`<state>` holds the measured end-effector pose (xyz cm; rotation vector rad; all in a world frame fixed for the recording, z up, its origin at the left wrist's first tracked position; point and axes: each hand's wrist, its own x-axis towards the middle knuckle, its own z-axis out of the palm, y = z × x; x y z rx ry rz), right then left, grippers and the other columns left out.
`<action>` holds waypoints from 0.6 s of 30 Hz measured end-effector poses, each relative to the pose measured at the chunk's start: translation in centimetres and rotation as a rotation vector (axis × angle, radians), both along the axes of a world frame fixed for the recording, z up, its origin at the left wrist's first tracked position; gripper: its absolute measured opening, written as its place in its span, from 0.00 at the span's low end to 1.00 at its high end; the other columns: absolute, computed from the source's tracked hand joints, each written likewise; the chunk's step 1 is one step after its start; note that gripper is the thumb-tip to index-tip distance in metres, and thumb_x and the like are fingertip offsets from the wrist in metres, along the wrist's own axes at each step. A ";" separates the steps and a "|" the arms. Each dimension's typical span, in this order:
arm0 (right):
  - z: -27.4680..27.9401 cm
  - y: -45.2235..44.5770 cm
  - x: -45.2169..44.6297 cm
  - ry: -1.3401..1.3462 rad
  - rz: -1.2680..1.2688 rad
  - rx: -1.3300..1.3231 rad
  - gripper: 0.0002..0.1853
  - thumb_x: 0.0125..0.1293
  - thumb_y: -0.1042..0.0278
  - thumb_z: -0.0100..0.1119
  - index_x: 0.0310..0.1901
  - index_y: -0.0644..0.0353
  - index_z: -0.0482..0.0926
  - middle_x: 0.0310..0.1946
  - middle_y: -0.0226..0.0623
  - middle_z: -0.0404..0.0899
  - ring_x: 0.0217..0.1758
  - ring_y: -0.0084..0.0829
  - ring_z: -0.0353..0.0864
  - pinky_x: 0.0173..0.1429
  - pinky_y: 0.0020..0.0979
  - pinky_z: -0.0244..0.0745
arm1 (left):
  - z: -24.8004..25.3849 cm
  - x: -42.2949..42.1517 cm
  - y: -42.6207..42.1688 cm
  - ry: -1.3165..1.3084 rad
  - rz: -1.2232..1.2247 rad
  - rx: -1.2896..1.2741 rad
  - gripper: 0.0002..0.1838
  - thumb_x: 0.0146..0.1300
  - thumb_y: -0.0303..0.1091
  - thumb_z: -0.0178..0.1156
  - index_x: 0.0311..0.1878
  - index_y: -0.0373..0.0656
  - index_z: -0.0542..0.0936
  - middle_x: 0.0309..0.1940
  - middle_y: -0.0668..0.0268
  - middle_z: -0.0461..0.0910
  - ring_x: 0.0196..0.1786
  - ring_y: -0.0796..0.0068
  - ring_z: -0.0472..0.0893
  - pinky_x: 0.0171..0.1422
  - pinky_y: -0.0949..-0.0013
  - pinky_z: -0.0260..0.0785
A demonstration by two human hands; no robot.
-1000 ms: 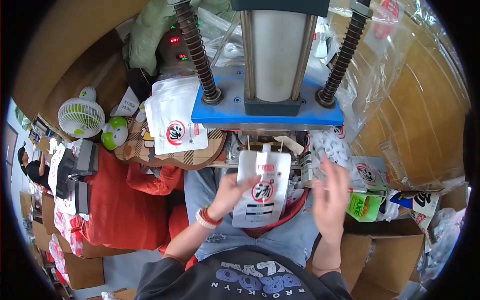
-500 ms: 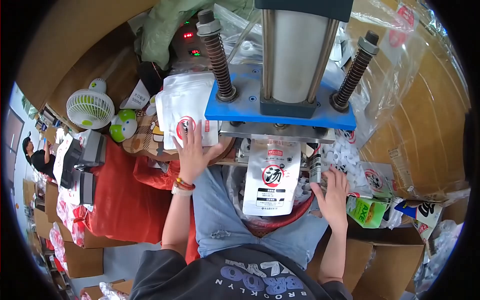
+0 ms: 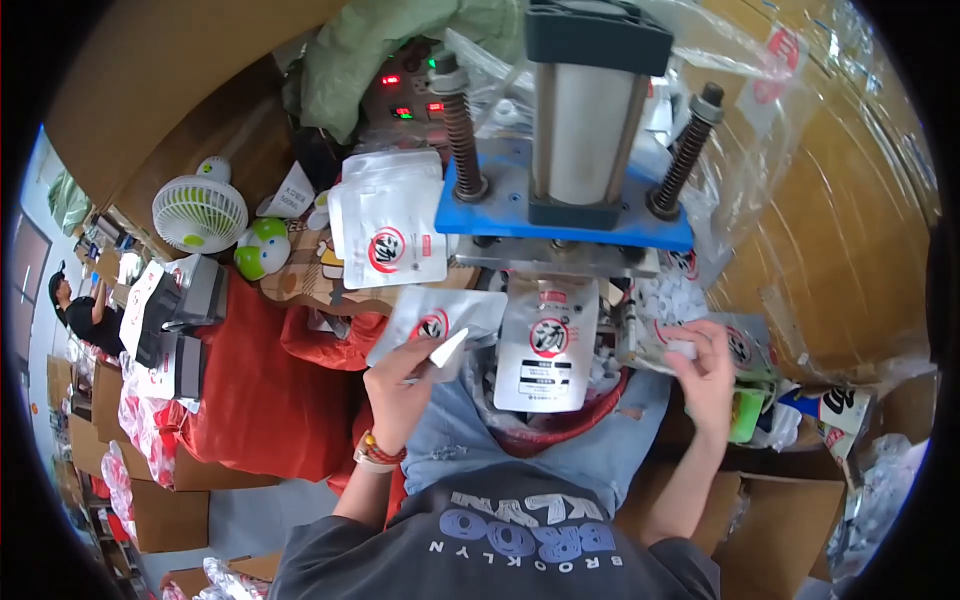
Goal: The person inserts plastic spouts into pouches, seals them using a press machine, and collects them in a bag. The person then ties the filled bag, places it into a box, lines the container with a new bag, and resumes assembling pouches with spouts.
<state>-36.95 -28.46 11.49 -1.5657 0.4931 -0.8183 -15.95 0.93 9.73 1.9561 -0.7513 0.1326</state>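
My left hand (image 3: 398,392) grips a silvery-white pouch (image 3: 470,308) with a red round print; its near corner is folded up. In my right hand (image 3: 708,372), thumb and fingers pinch a small white plastic spout (image 3: 682,349). Between the hands, another printed white pouch (image 3: 547,375) hangs at the front of the press (image 3: 570,258), its top edge under the metal bar. Left of the press lies a stack of white pouches (image 3: 392,215). Many loose white spouts (image 3: 672,300) are heaped beside the press on the right.
A red-rimmed basin (image 3: 560,436) with white pieces sits at my lap. Spring posts rise from the press's blue plate (image 3: 515,212). A small fan (image 3: 200,215) and red cloth (image 3: 270,400) are at left, cardboard (image 3: 820,220) at right. A person (image 3: 85,310) stands far left.
My left hand has taken a pouch from the stack and drawn it toward my lap. My right hand has lifted from the heap with a spout. The view has shifted slightly.
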 end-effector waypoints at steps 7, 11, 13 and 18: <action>2.6 6.2 5.0 -0.010 0.090 -0.796 0.16 0.51 0.79 0.73 0.42 0.64 0.81 0.37 0.40 0.81 0.36 0.38 0.78 0.43 0.31 0.76 | 0.9 -1.2 -3.2 -0.509 -0.064 0.129 0.21 0.44 0.15 0.59 0.43 0.41 0.85 0.43 0.64 0.87 0.51 0.60 0.85 0.51 0.64 0.80; 1.7 7.2 6.1 -0.024 0.168 -1.056 0.20 0.48 0.79 0.71 0.46 0.63 0.83 0.39 0.38 0.82 0.39 0.39 0.79 0.45 0.34 0.77 | 1.4 -1.2 -3.5 -0.602 -0.172 0.176 0.19 0.45 0.18 0.63 0.44 0.41 0.85 0.43 0.65 0.87 0.50 0.62 0.85 0.50 0.65 0.80; 2.8 7.1 5.6 -0.100 0.257 -0.968 0.20 0.48 0.79 0.71 0.46 0.62 0.84 0.40 0.38 0.83 0.39 0.39 0.80 0.45 0.34 0.78 | 2.0 -1.3 -3.1 -0.504 -0.349 0.168 0.19 0.46 0.20 0.64 0.45 0.42 0.85 0.43 0.66 0.87 0.45 0.66 0.87 0.46 0.66 0.81; 3.0 5.8 5.0 -0.007 0.385 -0.577 0.20 0.46 0.76 0.75 0.45 0.64 0.86 0.37 0.38 0.85 0.43 0.38 0.80 0.48 0.35 0.77 | 1.7 -2.0 -4.4 0.095 -0.602 0.124 0.09 0.59 0.27 0.66 0.44 0.40 0.86 0.38 0.61 0.87 0.38 0.60 0.87 0.42 0.70 0.79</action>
